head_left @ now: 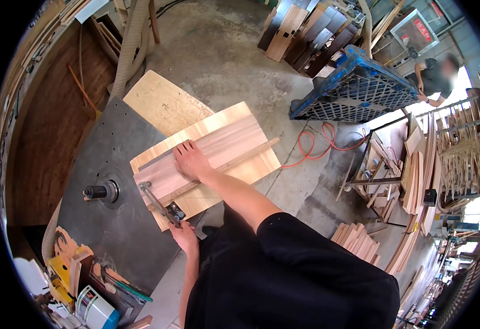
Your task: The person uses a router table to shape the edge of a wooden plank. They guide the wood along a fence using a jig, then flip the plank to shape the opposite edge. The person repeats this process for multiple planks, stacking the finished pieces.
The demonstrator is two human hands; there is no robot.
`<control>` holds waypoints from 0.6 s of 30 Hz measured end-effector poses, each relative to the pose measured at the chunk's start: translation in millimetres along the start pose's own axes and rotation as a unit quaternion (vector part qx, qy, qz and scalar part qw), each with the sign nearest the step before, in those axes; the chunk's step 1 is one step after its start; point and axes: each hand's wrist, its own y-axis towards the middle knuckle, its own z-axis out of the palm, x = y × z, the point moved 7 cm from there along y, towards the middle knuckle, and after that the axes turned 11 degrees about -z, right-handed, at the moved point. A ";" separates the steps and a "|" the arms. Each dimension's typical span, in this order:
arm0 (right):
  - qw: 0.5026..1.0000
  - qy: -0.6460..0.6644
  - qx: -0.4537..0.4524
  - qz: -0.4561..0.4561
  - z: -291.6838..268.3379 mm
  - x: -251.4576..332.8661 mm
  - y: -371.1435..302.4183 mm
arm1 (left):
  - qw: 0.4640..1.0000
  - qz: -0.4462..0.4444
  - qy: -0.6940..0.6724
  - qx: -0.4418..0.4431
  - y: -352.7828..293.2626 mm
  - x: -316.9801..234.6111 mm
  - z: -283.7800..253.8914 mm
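Note:
My left hand (pixel 184 237) is closed around the dark handle of a metal clamp (pixel 156 196). The clamp reaches across the near-left end of a pinkish wooden plank (pixel 229 138). Over that plank lies my right hand (pixel 191 160), its fingers bent together over the far edge and the palm pressed down. Beneath the plank is a pale wooden panel (pixel 259 162), with a narrow wood strip (pixel 251 151) along the plank's near side. The panel's left end rests on a dark metal machine table (pixel 102 230). A round spindle (pixel 101 192) stands up from that table, left of the clamp.
Another light board (pixel 166 101) lies behind the panel. A bottle (pixel 94 310) and yellow parts (pixel 61 274) crowd the table's near-left corner. A red hose (pixel 316 148) crosses the floor. Beyond it a person (pixel 434 79) holds a tilted blue pallet (pixel 360 90). Stacked wood (pixel 355 241) sits at right.

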 end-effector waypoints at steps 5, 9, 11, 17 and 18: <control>1.000 0.004 0.009 0.000 -0.3 -0.6 1.5 | 1.000 0.000 0.012 -0.012 1.9 1.0 -0.1; 1.000 0.007 0.016 -0.001 0.7 -0.6 2.2 | 1.000 -0.004 -0.002 -0.009 0.9 -0.8 -0.4; 1.000 0.004 0.023 -0.002 2.4 -0.7 2.8 | 0.999 -0.014 0.025 -0.021 1.5 0.0 -2.0; 1.000 -0.004 0.027 -0.005 5.5 -0.5 4.6 | 0.998 -0.026 0.048 -0.028 7.9 6.4 -4.1; 1.000 -0.004 0.025 -0.006 5.8 -0.4 4.7 | 0.998 -0.028 0.041 -0.022 8.8 7.5 -3.6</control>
